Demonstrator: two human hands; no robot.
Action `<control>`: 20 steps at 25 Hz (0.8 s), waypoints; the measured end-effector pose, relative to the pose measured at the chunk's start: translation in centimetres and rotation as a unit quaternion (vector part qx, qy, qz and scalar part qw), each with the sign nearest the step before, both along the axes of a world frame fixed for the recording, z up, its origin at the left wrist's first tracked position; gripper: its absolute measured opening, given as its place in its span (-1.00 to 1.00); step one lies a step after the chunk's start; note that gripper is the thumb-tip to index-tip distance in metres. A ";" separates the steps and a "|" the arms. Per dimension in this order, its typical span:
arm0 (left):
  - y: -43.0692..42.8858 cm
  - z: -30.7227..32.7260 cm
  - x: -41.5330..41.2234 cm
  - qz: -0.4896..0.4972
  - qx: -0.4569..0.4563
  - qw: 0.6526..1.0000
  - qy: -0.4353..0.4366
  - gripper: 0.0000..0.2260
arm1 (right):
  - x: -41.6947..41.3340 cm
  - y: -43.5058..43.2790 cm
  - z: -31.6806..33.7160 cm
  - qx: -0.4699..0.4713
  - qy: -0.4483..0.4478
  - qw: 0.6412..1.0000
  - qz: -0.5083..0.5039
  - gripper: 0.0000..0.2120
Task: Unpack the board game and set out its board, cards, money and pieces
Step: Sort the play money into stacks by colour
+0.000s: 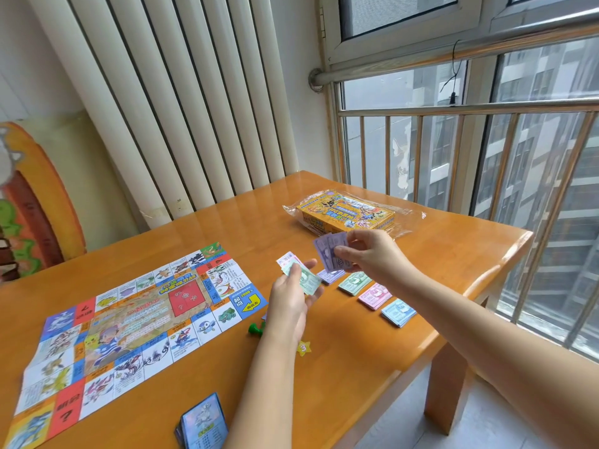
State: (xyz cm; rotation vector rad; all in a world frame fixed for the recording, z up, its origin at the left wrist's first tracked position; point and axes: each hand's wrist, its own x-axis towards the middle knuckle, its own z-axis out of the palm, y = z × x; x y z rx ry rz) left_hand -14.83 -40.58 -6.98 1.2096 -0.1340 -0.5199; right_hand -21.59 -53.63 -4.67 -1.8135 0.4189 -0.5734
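Now pinches a small fan of purple banknotes [329, 254] in the right hand [366, 251], grip closed, thumb and curled fingers clamped on the notes' right edge, raised above the table [356, 367] just in front of the game box [345, 210]. Holds a sheaf of green banknotes [306, 280] in the left hand [290, 296], fingers curled round the paper, grip closed on it too, with a pink-and-white note [287, 258] peeking out behind. Beneath the hands, a slanting row of four money piles flat on the table: purple pile [330, 276], green pile [355, 283], pink pile [375, 296], blue pile [398, 312], side by side. Farther back, near the far edge, the yellow game box lying flat amid clear plastic wrap; cannot tell whether inside it or on top. On the table's left half, the paper game board [129, 325] spread open, creased along its folds. Just off the board's right corner, a green pawn [256, 328], partly hidden by the left wrist. Nearer, beside the left forearm, a yellow star token [303, 347] marked 3. At the near edge, a stack of blue-framed cards [202, 422], cut off by the frame.
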 end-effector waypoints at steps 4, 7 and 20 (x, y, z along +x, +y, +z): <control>0.6 -0.1 0.4 0.008 0.015 0.999 -0.039 -0.86 | -0.3 -1.0 0.6 0.023 -0.025 0.999 -0.005 -0.94; 0.8 0.1 0.2 0.024 0.026 0.997 -0.075 -0.93 | -0.7 -1.4 0.7 0.066 -0.062 0.995 -0.040 -0.83; 0.7 0.1 -0.2 -0.098 0.046 0.982 -0.152 -0.78 | -0.6 -1.1 1.2 -0.171 0.005 0.985 0.024 -0.80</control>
